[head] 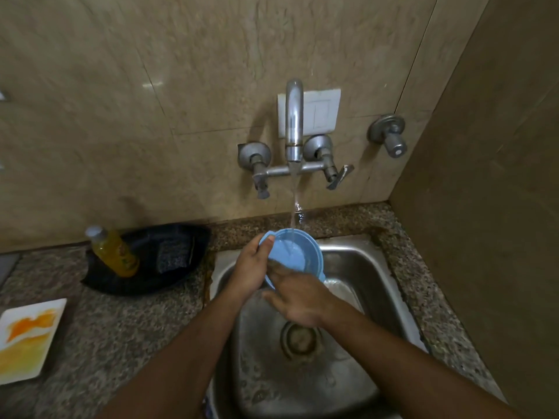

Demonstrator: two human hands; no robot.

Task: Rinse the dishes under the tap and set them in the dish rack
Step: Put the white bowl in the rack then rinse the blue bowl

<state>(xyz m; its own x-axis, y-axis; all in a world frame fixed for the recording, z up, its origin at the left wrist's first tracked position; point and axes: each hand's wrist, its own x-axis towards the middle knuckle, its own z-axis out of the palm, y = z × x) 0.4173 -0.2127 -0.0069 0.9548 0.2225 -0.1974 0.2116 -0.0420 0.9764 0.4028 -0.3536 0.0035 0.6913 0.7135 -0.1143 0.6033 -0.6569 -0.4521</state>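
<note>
Blue bowl (pixel 298 252) is gripped at its rim by the left hand (pixel 251 269), beneath the running tap (pixel 294 122). Right hand (pixel 298 297), fingers extended, rests against the bowl's near side, above the steel sink (pixel 302 373).

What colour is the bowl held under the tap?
Light blue; the bowl shows best in the head view.

left hand (pixel 249 269): fingers curled, thumb up, gripping | right hand (pixel 298 300): fingers extended, blurred | forearms: converging forward
</note>
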